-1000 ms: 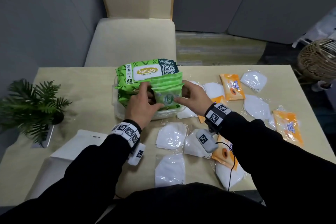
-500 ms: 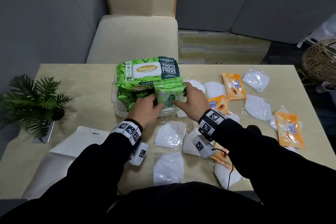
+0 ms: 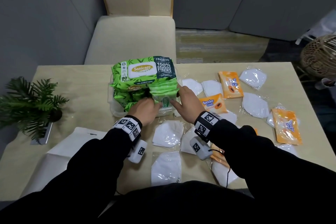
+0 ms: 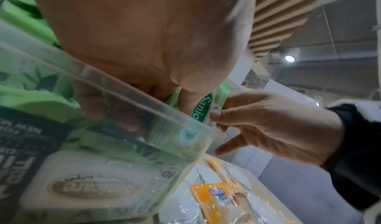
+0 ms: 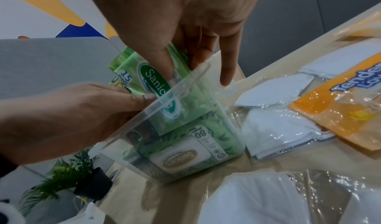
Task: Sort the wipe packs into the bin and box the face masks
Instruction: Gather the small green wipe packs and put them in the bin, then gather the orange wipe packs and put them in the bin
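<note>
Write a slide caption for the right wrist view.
Both hands push a small Sanicare wipe pack into the clear plastic bin beside bagged face masks.

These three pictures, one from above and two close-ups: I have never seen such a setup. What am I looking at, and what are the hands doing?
No machine here: a person wears one camera on the head and one on each wrist. The head view looks down at a table. The close-ups look along each hand. Together, the left hand and right hand pinch a small green wipe pack standing upright in a clear plastic bin, which already holds larger green packs. Orange wipe packs and bagged white face masks lie scattered on the table. A small potted plant stands at the left.
</note>
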The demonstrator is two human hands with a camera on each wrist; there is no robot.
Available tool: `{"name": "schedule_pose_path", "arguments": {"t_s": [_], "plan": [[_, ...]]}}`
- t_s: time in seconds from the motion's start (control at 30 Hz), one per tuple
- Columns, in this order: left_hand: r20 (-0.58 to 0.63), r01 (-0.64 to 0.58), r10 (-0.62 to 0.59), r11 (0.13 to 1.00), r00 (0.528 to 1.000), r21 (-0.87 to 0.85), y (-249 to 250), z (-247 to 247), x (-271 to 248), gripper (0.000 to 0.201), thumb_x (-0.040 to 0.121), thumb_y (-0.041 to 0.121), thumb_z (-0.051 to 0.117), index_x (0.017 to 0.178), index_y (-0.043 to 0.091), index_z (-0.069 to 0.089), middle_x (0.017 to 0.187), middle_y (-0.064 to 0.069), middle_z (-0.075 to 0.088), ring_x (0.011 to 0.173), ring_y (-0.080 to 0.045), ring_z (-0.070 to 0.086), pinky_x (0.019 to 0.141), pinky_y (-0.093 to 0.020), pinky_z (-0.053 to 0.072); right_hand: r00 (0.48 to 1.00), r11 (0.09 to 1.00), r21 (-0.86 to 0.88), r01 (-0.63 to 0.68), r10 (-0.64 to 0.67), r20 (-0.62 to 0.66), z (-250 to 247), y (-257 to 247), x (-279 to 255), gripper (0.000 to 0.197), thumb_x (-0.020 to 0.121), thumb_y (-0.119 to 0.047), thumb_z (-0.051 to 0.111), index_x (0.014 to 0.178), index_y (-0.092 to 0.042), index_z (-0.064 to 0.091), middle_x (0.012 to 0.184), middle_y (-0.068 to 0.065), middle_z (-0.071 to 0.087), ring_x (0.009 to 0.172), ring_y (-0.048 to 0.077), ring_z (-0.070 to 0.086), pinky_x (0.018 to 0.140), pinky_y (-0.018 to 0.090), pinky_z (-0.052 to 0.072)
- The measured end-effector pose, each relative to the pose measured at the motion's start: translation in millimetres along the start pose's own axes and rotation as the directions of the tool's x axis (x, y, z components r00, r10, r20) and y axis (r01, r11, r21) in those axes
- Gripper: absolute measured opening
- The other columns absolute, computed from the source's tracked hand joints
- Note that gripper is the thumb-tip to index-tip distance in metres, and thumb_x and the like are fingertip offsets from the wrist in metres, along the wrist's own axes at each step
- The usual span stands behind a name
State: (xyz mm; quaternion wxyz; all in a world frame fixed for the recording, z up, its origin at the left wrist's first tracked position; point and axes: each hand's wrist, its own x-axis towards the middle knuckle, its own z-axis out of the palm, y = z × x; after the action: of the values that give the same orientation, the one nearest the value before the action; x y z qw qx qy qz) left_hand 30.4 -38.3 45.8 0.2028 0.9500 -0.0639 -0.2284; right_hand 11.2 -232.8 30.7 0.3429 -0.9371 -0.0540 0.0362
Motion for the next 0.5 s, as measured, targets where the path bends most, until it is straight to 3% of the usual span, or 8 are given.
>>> {"name": "schedule_pose_path", "arguments": {"t_s": [0.1, 0.2, 0.3, 0.37, 0.4, 0.5], "plan": [[-0.03, 0.016, -0.019, 0.993, 0.999, -0.117, -7, -1, 0, 0.041, 0.099, 0.056, 0.056, 0.083, 0.019, 0.062, 0.08, -0.002, 0.065, 0.074, -0.024, 0.062, 0.06, -0.032, 0.039, 1.0, 0.996, 0.091, -0.005, 0.007, -0.022, -6, 2, -2, 0.049, 0.097, -0.037, 0.067, 0.14, -0.017, 0.054, 0.102, 0.002, 0.061, 0.083, 0.013, 0.051, 0.075, 0.031, 0.042], [-0.053, 0.003, -0.008, 0.996, 0.999, -0.09, -10, -1, -4, 0.044, 0.093, 0.065, 0.058, 0.089, 0.024, 0.07, 0.083, 0.002, 0.069, 0.08, -0.024, 0.066, 0.068, -0.033, 0.049, 0.989, 0.949, 0.298, -0.104, 0.129, -0.065, -10, 4, -7, 0.053, 0.093, -0.036, 0.075, 0.14, -0.02, 0.058, 0.101, -0.004, 0.068, 0.076, 0.006, 0.058, 0.074, 0.021, 0.048], [-0.212, 0.037, -0.042, 0.999, 0.976, -0.029, -4, -17, -18, 0.05, 0.082, 0.077, 0.064, 0.08, 0.027, 0.061, 0.074, 0.011, 0.063, 0.073, -0.019, 0.063, 0.065, -0.031, 0.048, 0.968, 0.843, 0.506, -0.183, 0.246, -0.058, -17, 9, -14, 0.044, 0.091, -0.024, 0.078, 0.133, -0.021, 0.064, 0.099, -0.002, 0.071, 0.074, 0.016, 0.065, 0.074, 0.039, 0.063], [-0.347, 0.065, -0.083, 0.996, 0.934, -0.065, 4, -34, -29, 0.054, 0.077, 0.078, 0.068, 0.078, 0.026, 0.056, 0.068, 0.011, 0.062, 0.067, -0.015, 0.06, 0.063, -0.03, 0.048, 0.95, 0.772, 0.595, -0.223, 0.308, -0.043, -25, 17, -19, 0.038, 0.091, -0.017, 0.077, 0.128, -0.02, 0.067, 0.098, 0.001, 0.071, 0.076, 0.019, 0.066, 0.071, 0.046, 0.065], [-0.396, 0.015, -0.061, 0.993, 0.916, -0.117, 9, -43, -33, 0.053, 0.078, 0.075, 0.071, 0.076, 0.024, 0.056, 0.064, 0.01, 0.061, 0.062, -0.013, 0.058, 0.062, -0.03, 0.048, 0.943, 0.754, 0.612, -0.24, 0.332, -0.038, -29, 23, -21, 0.035, 0.091, -0.015, 0.076, 0.124, -0.02, 0.068, 0.095, 0.001, 0.071, 0.077, 0.019, 0.067, 0.071, 0.046, 0.065], [-0.481, -0.293, 0.146, 0.924, 0.864, -0.246, 37, -56, -40, 0.045, 0.086, 0.055, 0.075, 0.068, 0.018, 0.056, 0.055, 0.006, 0.054, 0.052, -0.011, 0.048, 0.057, -0.028, 0.043, 0.921, 0.735, 0.613, -0.29, 0.388, -0.029, -40, 45, -29, 0.023, 0.09, -0.012, 0.075, 0.112, -0.02, 0.073, 0.088, 0.001, 0.071, 0.073, 0.019, 0.067, 0.068, 0.049, 0.062]]}}
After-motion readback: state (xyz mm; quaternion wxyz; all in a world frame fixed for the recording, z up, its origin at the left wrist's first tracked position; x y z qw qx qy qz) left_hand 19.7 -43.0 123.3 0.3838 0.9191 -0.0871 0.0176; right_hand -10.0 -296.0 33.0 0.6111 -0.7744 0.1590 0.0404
